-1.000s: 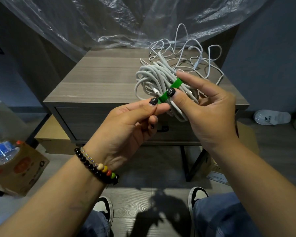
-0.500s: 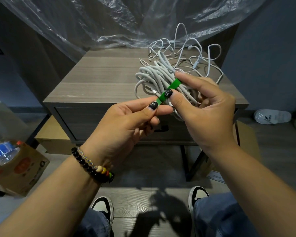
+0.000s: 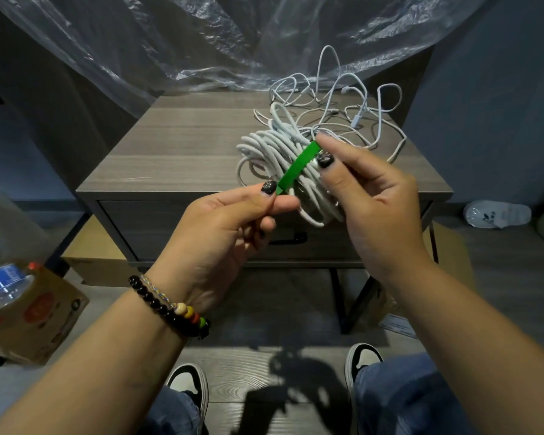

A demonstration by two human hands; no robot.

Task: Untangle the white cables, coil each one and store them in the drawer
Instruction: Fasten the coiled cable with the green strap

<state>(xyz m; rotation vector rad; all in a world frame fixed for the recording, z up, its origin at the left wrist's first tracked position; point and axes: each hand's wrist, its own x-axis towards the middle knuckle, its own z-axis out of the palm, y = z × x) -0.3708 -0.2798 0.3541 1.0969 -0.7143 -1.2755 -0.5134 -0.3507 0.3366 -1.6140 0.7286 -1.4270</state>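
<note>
At far left, a brown cardboard box (image 3: 35,312) stands on the floor and holds a clear plastic water bottle with a blue label (image 3: 0,282). Crinkled transparent plastic sheeting (image 3: 201,36) hangs behind the grey wood-grain bench (image 3: 176,146). The bench's front drawer (image 3: 157,227) is closed; its dark handle (image 3: 288,238) is partly hidden by the hands.

The left hand (image 3: 220,233), with a beaded bracelet (image 3: 170,309) at the wrist, pinches the lower end of a flat green strap (image 3: 299,167) between thumb and forefinger. The right hand (image 3: 374,202) grips a coiled bundle of thick white cable (image 3: 274,149), held above the bench's front edge; its thumb presses the strap's upper end against the coil. The strap runs diagonally across the coil.

Behind the coil, loose thin white cables (image 3: 352,98) lie tangled on the bench's right rear area. A white slipper (image 3: 496,213) lies on the floor at far right.
</note>
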